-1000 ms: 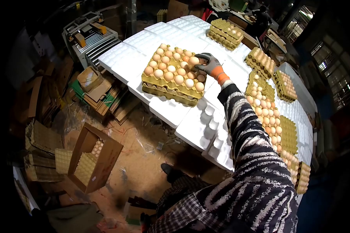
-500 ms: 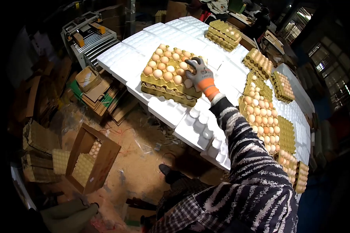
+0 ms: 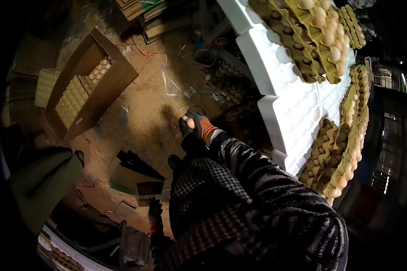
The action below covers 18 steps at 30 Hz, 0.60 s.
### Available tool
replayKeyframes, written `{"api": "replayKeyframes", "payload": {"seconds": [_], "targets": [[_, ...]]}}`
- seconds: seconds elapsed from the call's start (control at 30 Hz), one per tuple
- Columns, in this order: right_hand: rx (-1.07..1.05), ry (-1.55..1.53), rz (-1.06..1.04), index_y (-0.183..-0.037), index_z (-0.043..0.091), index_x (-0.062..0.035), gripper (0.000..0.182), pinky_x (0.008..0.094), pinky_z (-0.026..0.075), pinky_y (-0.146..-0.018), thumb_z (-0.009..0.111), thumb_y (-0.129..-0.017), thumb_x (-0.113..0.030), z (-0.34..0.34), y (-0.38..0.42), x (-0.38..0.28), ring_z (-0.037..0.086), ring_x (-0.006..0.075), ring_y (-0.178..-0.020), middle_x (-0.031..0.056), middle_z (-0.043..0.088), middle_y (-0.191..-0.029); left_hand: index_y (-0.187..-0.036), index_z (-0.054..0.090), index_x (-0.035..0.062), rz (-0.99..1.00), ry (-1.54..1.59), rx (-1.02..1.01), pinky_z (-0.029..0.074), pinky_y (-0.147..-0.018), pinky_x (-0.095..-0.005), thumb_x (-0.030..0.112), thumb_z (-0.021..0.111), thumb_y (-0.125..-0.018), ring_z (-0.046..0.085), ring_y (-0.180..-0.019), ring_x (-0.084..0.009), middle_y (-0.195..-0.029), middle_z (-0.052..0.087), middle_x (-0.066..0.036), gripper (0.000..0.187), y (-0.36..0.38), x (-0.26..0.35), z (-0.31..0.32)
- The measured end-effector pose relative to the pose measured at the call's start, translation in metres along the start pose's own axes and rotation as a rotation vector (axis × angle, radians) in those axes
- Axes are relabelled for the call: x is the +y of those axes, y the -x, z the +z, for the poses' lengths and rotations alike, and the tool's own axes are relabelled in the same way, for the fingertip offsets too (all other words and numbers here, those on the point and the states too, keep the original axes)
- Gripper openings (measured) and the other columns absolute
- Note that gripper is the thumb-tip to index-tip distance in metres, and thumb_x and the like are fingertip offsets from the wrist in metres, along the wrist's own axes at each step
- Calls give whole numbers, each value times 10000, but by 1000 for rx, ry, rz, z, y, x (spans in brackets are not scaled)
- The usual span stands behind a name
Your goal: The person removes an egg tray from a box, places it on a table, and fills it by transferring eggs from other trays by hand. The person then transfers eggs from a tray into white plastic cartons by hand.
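Note:
My right hand, in a grey glove with an orange cuff, is closed around two eggs above the floor, in front of my checked apron. Lower down, my left hand, in a dark glove, hangs beside a small open cardboard box. Its fingers look stretched out, and I see nothing in them. Stacked egg trays with eggs on top stand on white foam trays at the upper right, away from both hands.
A large open carton holding eggs and pulp trays lies on the littered floor at the left. More egg trays line the table's right side. Flattened cardboard is piled at the top. A person's green-clad leg shows at lower left.
My view has swung down and to the right. My right hand has left the egg tray on the table and come down over the floor with eggs. My left hand has come into view.

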State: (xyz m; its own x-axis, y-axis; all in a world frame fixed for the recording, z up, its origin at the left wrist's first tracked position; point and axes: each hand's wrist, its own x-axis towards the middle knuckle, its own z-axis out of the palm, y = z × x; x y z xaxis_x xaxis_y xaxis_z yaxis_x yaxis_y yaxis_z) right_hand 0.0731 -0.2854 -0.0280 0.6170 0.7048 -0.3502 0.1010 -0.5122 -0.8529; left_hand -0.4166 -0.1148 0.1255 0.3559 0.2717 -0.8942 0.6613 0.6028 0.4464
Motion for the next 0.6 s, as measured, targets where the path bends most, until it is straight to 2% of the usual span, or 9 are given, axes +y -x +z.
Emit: {"api": "replayKeyframes", "payload": {"seconds": [0.07, 0.1, 0.17, 0.2, 0.3, 0.37, 0.43, 0.57, 0.6], "targets": [[54, -190, 576, -1318, 608, -117, 375, 426, 505, -913, 643, -959, -219, -4, -22, 118, 597, 335, -1156, 159, 597, -1326, -1536, 410, 96, -127, 60, 70, 456, -998, -381, 349, 537, -1035, 568, -1227, -229, -1421, 562, -122, 576, 1, -13, 9], [185, -279, 788, -1285, 636, -115, 313, 436, 501, -872, 573, -1004, -237, -6, -35, 185, 608, 331, -1090, 167, 623, -1257, -1545, 392, 95, -207, 50, 97, 455, -1003, -381, 351, 544, -1031, 565, -1232, -233, -1424, 559, -121, 594, 0, -28, 6], [39, 601, 532, -1238, 649, -83, 366, 480, 475, -891, 538, -1001, -339, -23, -60, 230, 616, 350, -1071, 159, 636, -1281, -1555, 360, 87, -289, 77, 129, 466, -972, -377, 336, 560, -1025, 575, -1206, -234, -1407, 567, -118, 619, -5, -67, -1], [4, 812, 512, -1232, 650, -84, 353, 487, 472, -868, 538, -1003, -328, -33, -67, 241, 614, 346, -1039, 155, 637, -1238, -1556, 353, 88, -381, 61, 186, 470, -952, -372, 320, 562, -1025, 580, -1183, -235, -1394, 572, -117, 616, -11, -75, 2], [21, 1041, 594, -1216, 655, -90, 317, 508, 464, -800, 536, -1006, -295, -71, -87, 289, 607, 335, -941, 143, 642, -1110, -1542, 354, 71, -536, 134, 266, 471, -886, -347, 270, 532, -1039, 597, -1090, -223, -1345, 588, -111, 569, -26, -105, 3], [27, 1190, 610, -1206, 659, -93, 294, 522, 458, -755, 535, -1009, -273, -97, -100, 323, 602, 328, -876, 135, 645, -1024, -1525, 370, 47, -548, 269, 176, 473, -867, -343, 276, 505, -1049, 599, -1039, -200, -1229, 644, -93, 545, -44, -193, -29], [20, 1357, 600, -1195, 662, -97, 272, 536, 452, -709, 534, -1011, -251, -118, -119, 365, 597, 320, -811, 128, 648, -939, -1370, 533, 19, -509, -155, 206, 470, -971, -396, 270, 431, -1060, 613, -1110, -257, -1177, 676, -115, 412, -65, -155, 5], [-42, 1790, 415, -1174, 669, -104, 233, 564, 440, -618, 532, -1016, -207, -139, -160, 447, 588, 305, -681, 112, 654, -767, -1359, 551, 29, -583, -137, 244, 467, -895, -363, 256, 461, -1050, 608, -1034, -229, -1137, 678, -98, 394, -92, -153, 16], [-123, 1775, 518, -1162, 669, -97, 231, 579, 447, -650, 536, -1017, -219, -138, -171, 457, 602, 316, -697, 116, 659, -783, -1356, 556, 32, -588, -135, 248, 466, -876, -355, 253, 469, -1047, 607, -1015, -222, -1127, 679, -94, 390, -98, -155, 16]]}}
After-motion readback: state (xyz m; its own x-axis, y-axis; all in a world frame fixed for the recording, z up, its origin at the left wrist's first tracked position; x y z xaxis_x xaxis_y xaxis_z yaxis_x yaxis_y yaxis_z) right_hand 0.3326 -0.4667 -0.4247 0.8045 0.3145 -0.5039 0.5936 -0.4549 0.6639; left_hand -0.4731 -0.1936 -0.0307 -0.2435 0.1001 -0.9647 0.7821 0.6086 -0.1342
